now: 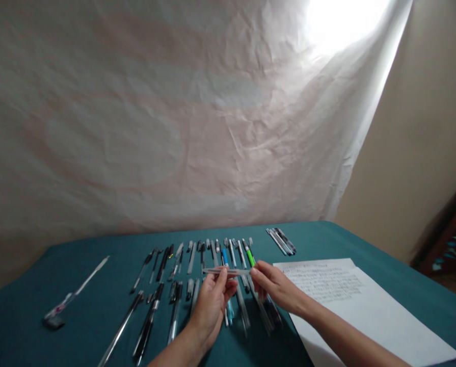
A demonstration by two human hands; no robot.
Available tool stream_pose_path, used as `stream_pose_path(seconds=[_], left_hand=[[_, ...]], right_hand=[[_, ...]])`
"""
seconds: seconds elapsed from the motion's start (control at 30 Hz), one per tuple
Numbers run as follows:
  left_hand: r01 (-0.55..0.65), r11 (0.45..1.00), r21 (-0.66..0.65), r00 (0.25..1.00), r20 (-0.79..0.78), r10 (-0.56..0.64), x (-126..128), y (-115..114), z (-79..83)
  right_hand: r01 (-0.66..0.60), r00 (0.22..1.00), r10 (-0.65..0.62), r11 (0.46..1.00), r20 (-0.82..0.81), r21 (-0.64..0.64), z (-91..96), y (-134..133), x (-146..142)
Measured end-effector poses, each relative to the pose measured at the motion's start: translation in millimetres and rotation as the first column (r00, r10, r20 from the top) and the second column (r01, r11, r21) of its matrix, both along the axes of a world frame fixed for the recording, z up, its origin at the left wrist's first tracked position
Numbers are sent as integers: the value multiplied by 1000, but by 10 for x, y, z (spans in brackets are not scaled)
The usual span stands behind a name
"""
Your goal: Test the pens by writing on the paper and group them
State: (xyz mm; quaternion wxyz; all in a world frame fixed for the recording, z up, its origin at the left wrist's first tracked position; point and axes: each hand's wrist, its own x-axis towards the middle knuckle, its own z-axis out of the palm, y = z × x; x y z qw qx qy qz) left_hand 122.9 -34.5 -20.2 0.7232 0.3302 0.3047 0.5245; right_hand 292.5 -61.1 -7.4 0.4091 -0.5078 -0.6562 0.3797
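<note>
Both of my hands hold one clear-barrelled pen (228,271) crosswise above the table. My left hand (212,305) pinches its left part, fingers closed round the barrel. My right hand (274,288) pinches its right end with fingertips together. Beneath them lie two rows of several pens (197,257) side by side on the teal tablecloth (78,326), among them a green pen (249,254) and a blue one (224,255).
A white sheet of paper with handwriting (338,295) lies at the right. A small bunch of pens (281,240) sits behind it. A lanyard with a dark fob (65,300) lies at the left. A creased white cloth (174,117) hangs behind the table.
</note>
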Motion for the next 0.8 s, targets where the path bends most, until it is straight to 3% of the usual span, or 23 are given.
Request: stream_pose_path(seconds=[0.13, 0.27, 0.4, 0.5, 0.7, 0.8], left_hand=[[1, 1000, 4, 1000, 7, -1, -3, 2, -5], [16, 1000, 15, 1000, 12, -16, -5, -8, -8], [23, 1000, 12, 1000, 3, -23, -2, -9, -14], [16, 1000, 12, 1000, 2, -16, 2, 1, -27], [4, 1000, 9, 1000, -28, -3, 2, 7, -29], [11, 1000, 25, 999, -40, -10, 5, 2, -19]], right_hand=[[10, 997, -17, 996, 76, 88, 36, -16, 18], [-49, 989, 36, 995, -147, -85, 0, 0, -16], [-129, 923, 30, 964, -384, -234, -32, 12, -39], [-136, 946, 57, 963, -320, -231, 6, 4, -17], [-24, 999, 23, 999, 23, 22, 88, -17, 29], [-23, 999, 22, 999, -30, -32, 79, -13, 7]])
